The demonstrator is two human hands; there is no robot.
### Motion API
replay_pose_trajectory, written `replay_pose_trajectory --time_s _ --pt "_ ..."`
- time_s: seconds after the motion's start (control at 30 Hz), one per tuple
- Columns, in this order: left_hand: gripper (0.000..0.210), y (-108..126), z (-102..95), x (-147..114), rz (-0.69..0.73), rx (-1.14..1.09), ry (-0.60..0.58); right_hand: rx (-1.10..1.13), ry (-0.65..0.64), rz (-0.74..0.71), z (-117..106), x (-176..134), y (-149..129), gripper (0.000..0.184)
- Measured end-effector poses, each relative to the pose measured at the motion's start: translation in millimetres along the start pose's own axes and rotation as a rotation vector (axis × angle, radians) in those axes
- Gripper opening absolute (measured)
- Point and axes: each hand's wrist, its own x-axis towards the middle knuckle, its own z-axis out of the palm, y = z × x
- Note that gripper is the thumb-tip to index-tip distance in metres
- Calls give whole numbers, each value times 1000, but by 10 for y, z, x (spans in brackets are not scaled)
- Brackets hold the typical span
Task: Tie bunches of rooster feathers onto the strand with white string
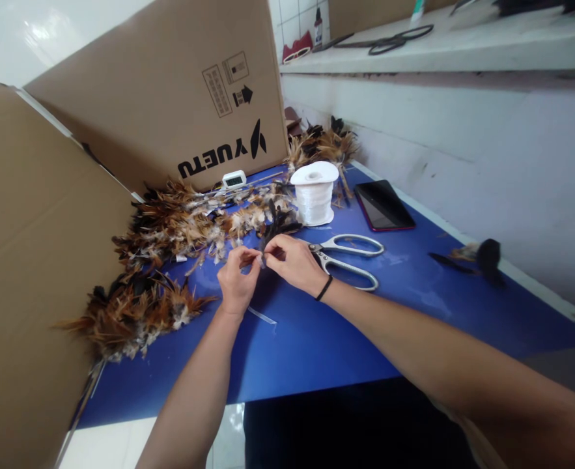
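The left hand (238, 279) and right hand (294, 262) pinch black feathers (280, 225); blue tabletop (297, 355) extends to its near edge.

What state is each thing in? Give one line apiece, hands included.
Dark feathers: held at the base, tips away from the person.
Left hand: pinched, fingertips at that base.
Right hand: pinched on that base.
Scissors: lying flat, handles spread, blades hidden.
Spool: upright, wound.
Phone: lying flat, screen dark.
Brown feathers: lying bunched.
White display: reading illegible.
Cardboard box: standing, lettering upside down.
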Motion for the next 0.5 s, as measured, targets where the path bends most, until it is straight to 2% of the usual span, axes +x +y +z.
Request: replay_pose_trajectory --time_s 0.1,0.33,0.5 --pt "25 6 3 3 -43 -23 -3 -19 -3 -4 9 5 5 7" --pt "29 75 14 45 -284 -237 41 -25 -53 39 12 1 -17 9" --pt "31 46 4 71 -384 -291 80 -7 -71 41 -4 -4 -24 7"
